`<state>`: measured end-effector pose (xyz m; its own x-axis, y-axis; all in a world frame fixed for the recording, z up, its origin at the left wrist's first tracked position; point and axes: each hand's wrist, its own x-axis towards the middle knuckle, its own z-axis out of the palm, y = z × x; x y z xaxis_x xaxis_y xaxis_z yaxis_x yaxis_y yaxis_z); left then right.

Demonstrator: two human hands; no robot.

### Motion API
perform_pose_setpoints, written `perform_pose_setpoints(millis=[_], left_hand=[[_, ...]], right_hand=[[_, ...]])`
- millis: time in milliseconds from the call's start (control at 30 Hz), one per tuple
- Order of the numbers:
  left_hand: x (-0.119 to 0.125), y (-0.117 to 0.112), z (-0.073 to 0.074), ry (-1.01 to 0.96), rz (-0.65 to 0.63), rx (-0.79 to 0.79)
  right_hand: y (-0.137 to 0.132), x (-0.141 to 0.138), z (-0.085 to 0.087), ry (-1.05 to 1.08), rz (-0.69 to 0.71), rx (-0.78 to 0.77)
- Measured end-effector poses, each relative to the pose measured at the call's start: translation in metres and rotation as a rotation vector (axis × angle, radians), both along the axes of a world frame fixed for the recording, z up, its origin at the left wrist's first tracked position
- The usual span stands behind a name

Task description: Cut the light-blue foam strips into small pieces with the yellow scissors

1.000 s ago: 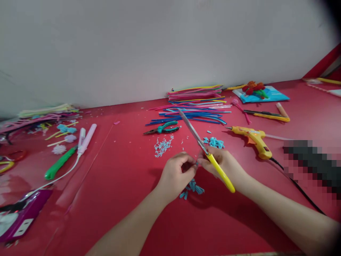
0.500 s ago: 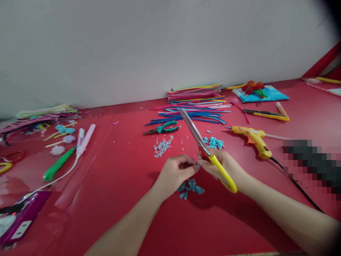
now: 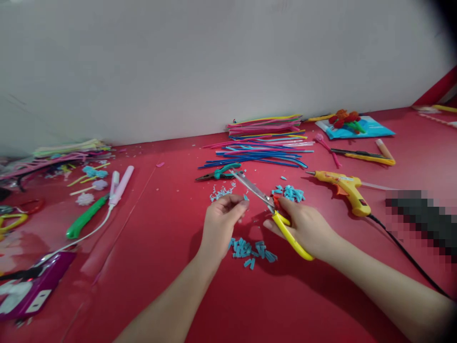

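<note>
My right hand [image 3: 306, 227] grips yellow-handled scissors [image 3: 282, 224]; their blades point up and left toward my left hand. My left hand [image 3: 220, 220] is pinched on a tiny light-blue piece at its fingertips, close to the blade tips. Below and between both hands lies a small heap of several cut light-blue pieces [image 3: 252, 248] on the red table [image 3: 171, 286]. A second heap of blue bits [image 3: 291, 193] sits just beyond my right hand.
Green-handled pliers [image 3: 221, 172], a pile of coloured pipe cleaners [image 3: 264, 143] and a yellow glue gun [image 3: 344, 188] with a black cord lie beyond the hands. A green knife [image 3: 84, 219], a pink tool and a purple device lie at the left. A white wall stands behind.
The scissors have tipped down from steeply raised to nearly level. My left hand moved up and left, away from the right hand. More blue pieces lie in the near heap.
</note>
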<state>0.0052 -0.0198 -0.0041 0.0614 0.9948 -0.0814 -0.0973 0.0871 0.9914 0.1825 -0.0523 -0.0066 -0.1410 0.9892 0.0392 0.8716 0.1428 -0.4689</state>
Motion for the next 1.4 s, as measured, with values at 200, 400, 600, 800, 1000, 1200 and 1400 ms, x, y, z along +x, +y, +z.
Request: perform_pose_setpoints(millis=[200,400,600,800,1000,1200,1400], left_hand=[[-0.003,0.002,0.006,-0.155,0.089,0.034],[-0.004,0.004,0.008,-0.182,0.070,0.041],[0.005,-0.007,0.004,0.320,-0.239,0.168],[0.013,-0.018,0.000,0.587,-0.394,0.384],[0.004,-0.006,0.001,0.748,-0.352,0.490],[-0.015,0.015,-0.008,0.888,-0.291,0.472],[-0.011,0.007,-0.004,0.813,-0.519,0.510]], right_hand=[[-0.003,-0.003,-0.009,-0.211,0.065,0.058],[-0.002,-0.003,-0.010,-0.122,0.048,0.047],[0.000,-0.004,-0.004,0.333,-0.030,-0.001],[-0.003,-0.007,-0.002,0.432,-0.002,-0.063],[0.008,0.009,-0.001,0.412,-0.258,0.003],[0.027,0.031,0.004,-0.236,-0.320,-0.064],[0.030,0.031,0.005,-0.440,-0.310,-0.090]])
